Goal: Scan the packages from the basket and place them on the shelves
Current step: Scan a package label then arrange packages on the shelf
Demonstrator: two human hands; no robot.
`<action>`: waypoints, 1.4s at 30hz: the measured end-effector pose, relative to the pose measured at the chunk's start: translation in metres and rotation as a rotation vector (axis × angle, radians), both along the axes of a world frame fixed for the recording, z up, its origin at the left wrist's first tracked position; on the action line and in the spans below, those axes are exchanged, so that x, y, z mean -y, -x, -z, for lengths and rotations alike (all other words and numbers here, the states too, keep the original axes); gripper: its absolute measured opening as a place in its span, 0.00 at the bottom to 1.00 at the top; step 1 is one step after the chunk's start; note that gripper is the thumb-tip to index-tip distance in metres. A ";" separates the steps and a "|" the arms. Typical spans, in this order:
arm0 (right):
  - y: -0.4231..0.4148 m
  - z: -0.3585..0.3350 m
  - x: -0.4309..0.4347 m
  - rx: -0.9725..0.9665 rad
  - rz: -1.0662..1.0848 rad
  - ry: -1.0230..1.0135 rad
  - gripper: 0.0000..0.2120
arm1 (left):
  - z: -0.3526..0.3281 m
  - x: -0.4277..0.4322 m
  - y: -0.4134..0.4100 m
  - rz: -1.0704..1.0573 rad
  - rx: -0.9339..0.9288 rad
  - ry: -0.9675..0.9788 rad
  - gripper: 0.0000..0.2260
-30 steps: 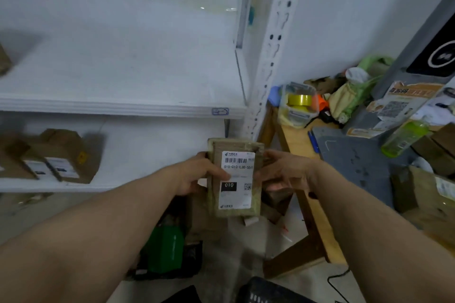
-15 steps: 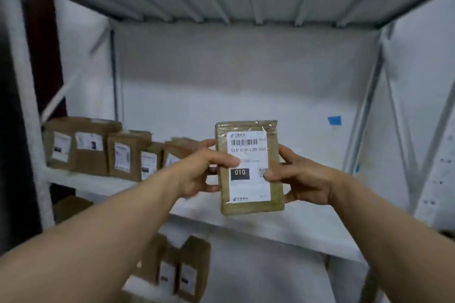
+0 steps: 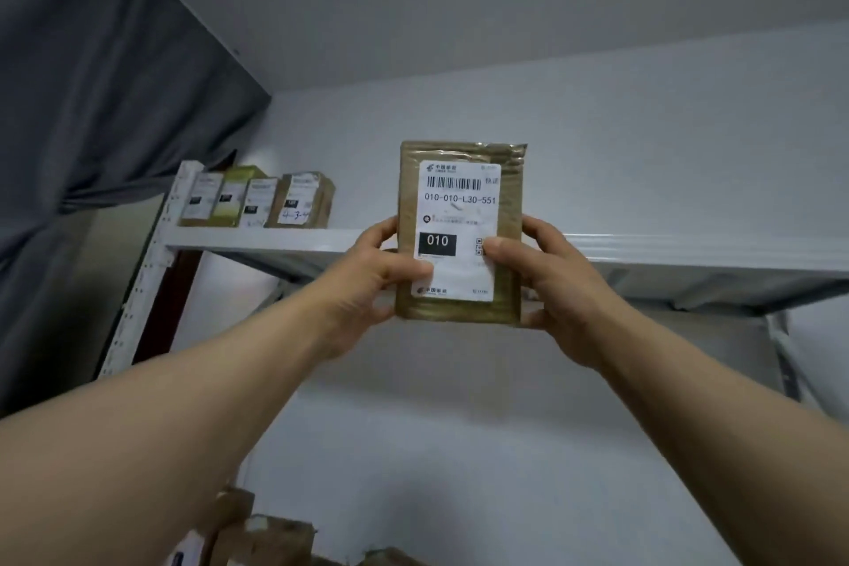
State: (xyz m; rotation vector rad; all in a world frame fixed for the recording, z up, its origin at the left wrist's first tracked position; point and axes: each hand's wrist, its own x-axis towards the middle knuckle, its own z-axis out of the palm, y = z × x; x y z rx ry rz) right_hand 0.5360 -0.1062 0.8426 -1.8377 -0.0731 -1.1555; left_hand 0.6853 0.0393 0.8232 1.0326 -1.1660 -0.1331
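A flat brown package (image 3: 461,216) with a white label reading 010-010-L30-551 is held upright in front of me, label facing me. My left hand (image 3: 367,285) grips its left edge, thumb on the label. My right hand (image 3: 546,285) grips its right edge, thumb on the label's lower right. The package is raised in front of the top white shelf (image 3: 266,239), its lower half overlapping the shelf's front edge. The basket is not in view.
Several brown packages (image 3: 257,200) stand in a row at the left end of the top shelf. More packages (image 3: 257,533) sit on a lower shelf at the bottom. A grey curtain (image 3: 101,74) hangs at left; the shelf's white upright (image 3: 142,280) runs beside it.
My view and both hands have risen from the lower shelves to the top shelf, carrying the package upward. The grip on the package is unchanged.
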 end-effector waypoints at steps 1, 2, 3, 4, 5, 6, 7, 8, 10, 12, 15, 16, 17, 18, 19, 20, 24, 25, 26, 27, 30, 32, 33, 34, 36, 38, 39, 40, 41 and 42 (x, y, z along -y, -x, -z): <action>-0.010 -0.010 -0.002 0.046 0.015 0.015 0.22 | -0.011 0.000 -0.006 -0.008 0.029 0.010 0.28; -0.021 -0.018 -0.003 0.090 0.029 0.029 0.21 | -0.022 0.001 -0.011 -0.019 0.053 0.022 0.27; -0.032 -0.026 -0.003 0.128 0.046 0.046 0.20 | -0.032 0.002 -0.017 -0.040 0.068 0.031 0.26; -0.043 -0.033 -0.001 0.159 0.068 0.069 0.20 | -0.042 0.004 -0.024 -0.063 0.075 0.044 0.27; -0.054 -0.040 0.002 0.186 0.098 0.095 0.21 | -0.052 0.008 -0.032 -0.089 0.077 0.058 0.28; -0.065 -0.048 0.006 0.212 0.130 0.119 0.23 | -0.062 0.011 -0.040 -0.113 0.075 0.075 0.30; -0.076 -0.056 0.011 0.236 0.159 0.141 0.24 | -0.070 0.015 -0.048 -0.139 0.069 0.091 0.31; -0.087 -0.064 0.015 0.255 0.175 0.164 0.25 | -0.079 0.019 -0.056 -0.165 0.061 0.107 0.31; -0.106 -0.079 0.023 0.260 0.183 0.224 0.24 | -0.093 0.028 -0.070 -0.216 0.053 0.140 0.28; -0.123 -0.089 0.032 0.232 0.183 0.288 0.25 | -0.100 0.039 -0.086 -0.258 0.053 0.176 0.26; -0.148 -0.100 0.044 0.216 0.201 0.350 0.27 | -0.108 0.054 -0.113 -0.291 0.059 0.223 0.23; -0.157 -0.103 0.048 0.226 0.229 0.368 0.26 | -0.111 0.058 -0.122 -0.297 0.071 0.220 0.23; -0.166 -0.107 0.052 0.236 0.261 0.386 0.26 | -0.114 0.061 -0.132 -0.296 0.084 0.212 0.23; -0.175 -0.110 0.055 0.243 0.292 0.401 0.27 | -0.118 0.063 -0.141 -0.293 0.099 0.204 0.24; -0.184 -0.113 0.058 0.246 0.317 0.414 0.27 | -0.121 0.065 -0.151 -0.297 0.119 0.197 0.25; -0.193 -0.116 0.060 0.248 0.338 0.422 0.27 | -0.124 0.066 -0.160 -0.311 0.139 0.194 0.26; -0.228 -0.127 0.064 0.236 0.447 0.445 0.28 | -0.140 0.071 -0.193 -0.374 0.169 0.199 0.30; -0.236 -0.131 0.065 0.225 0.478 0.455 0.27 | -0.145 0.074 -0.201 -0.387 0.166 0.203 0.29; -0.245 -0.134 0.066 0.211 0.508 0.465 0.26 | -0.148 0.078 -0.210 -0.403 0.164 0.206 0.29; -0.254 -0.138 0.067 0.195 0.534 0.474 0.24 | -0.152 0.081 -0.220 -0.424 0.164 0.205 0.28; -0.284 -0.148 0.070 0.146 0.626 0.508 0.23 | -0.156 0.094 -0.254 -0.470 0.185 0.174 0.25; -0.304 -0.154 0.071 0.125 0.725 0.535 0.24 | -0.157 0.102 -0.279 -0.520 0.216 0.167 0.23; -0.313 -0.157 0.071 0.114 0.759 0.540 0.24 | -0.158 0.106 -0.292 -0.560 0.235 0.175 0.23; -0.323 -0.161 0.071 0.097 0.783 0.542 0.24 | -0.160 0.109 -0.306 -0.605 0.255 0.192 0.24; -0.340 -0.168 0.070 0.051 0.829 0.554 0.18 | -0.161 0.109 -0.331 -0.689 0.298 0.231 0.25; -0.355 -0.172 0.068 0.014 0.865 0.548 0.12 | -0.159 0.105 -0.353 -0.795 0.338 0.238 0.25; -0.361 -0.173 0.068 0.002 0.880 0.545 0.11 | -0.158 0.102 -0.362 -0.857 0.353 0.229 0.27; -0.368 -0.174 0.068 -0.008 0.894 0.545 0.10 | -0.157 0.098 -0.371 -0.918 0.368 0.218 0.28; -0.374 -0.176 0.067 -0.017 0.907 0.553 0.10 | -0.157 0.095 -0.379 -0.972 0.380 0.207 0.29; -0.381 -0.177 0.066 -0.025 0.919 0.564 0.10 | -0.156 0.091 -0.386 -1.021 0.395 0.201 0.30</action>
